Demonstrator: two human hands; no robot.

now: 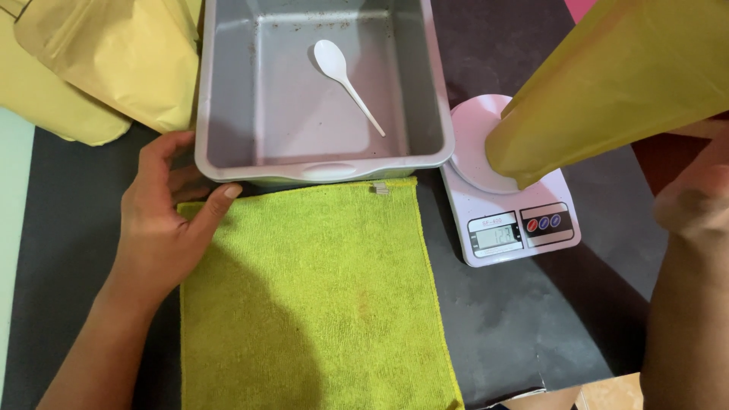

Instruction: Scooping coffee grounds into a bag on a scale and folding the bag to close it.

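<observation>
My left hand [163,220] rests at the near left corner of a grey plastic tub [437,91], fingers spread, thumb on the edge of a green cloth [319,296]. It holds nothing. A white plastic spoon [345,80] lies inside the tub. My right hand [695,201] sits at the right edge, blurred, holding a tall yellow pouch [615,83] that leans over a small white kitchen scale [474,144]. The pouch's lower end stands on the scale's round plate. The scale's display [495,235] is lit.
Several more yellow pouches [106,61] lie at the far left, next to the tub. Everything stands on a dark mat [531,319]; its front edge runs along the lower right. A pale surface shows at the left border.
</observation>
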